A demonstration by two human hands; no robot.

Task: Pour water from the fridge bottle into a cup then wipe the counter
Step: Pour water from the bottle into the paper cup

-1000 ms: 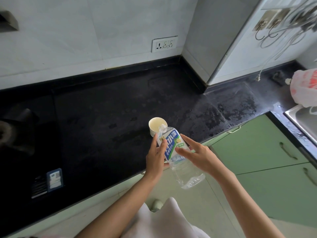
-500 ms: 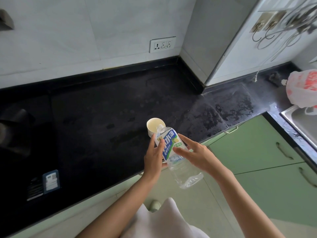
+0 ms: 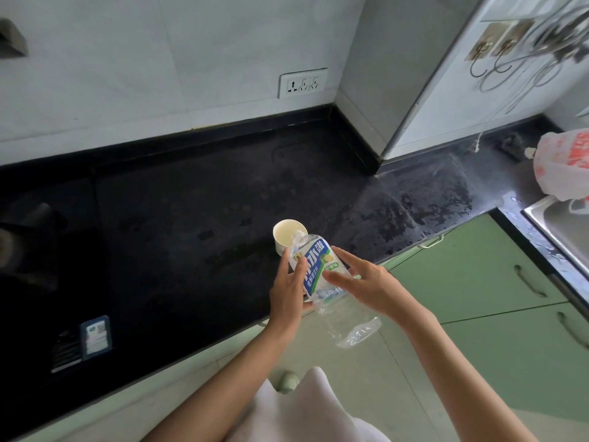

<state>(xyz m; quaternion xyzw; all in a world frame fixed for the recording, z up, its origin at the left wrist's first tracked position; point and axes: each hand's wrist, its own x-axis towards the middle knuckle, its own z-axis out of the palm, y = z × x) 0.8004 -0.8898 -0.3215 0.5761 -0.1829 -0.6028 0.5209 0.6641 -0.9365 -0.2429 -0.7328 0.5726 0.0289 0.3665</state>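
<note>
A clear plastic bottle (image 3: 331,291) with a blue and white label is tilted, its open neck over the rim of a cream paper cup (image 3: 285,236). The cup stands on the black counter (image 3: 191,218) near its front edge. My left hand (image 3: 288,291) grips the bottle on its left side. My right hand (image 3: 366,283) holds its right side with the fingers spread over the label. A little water lies in the bottle's lower end. The inside of the cup is partly hidden by the bottle neck.
A stove (image 3: 28,250) sits at the far left, with a small blue-framed card (image 3: 95,336) in front of it. A steel sink (image 3: 564,228) and a red-printed plastic bag (image 3: 564,164) are at the right. Green cabinet doors (image 3: 478,275) run below. A wall socket (image 3: 302,82) is behind.
Both hands and the tilted bottle have stayed over the cup; only the camera view has shifted slightly.
</note>
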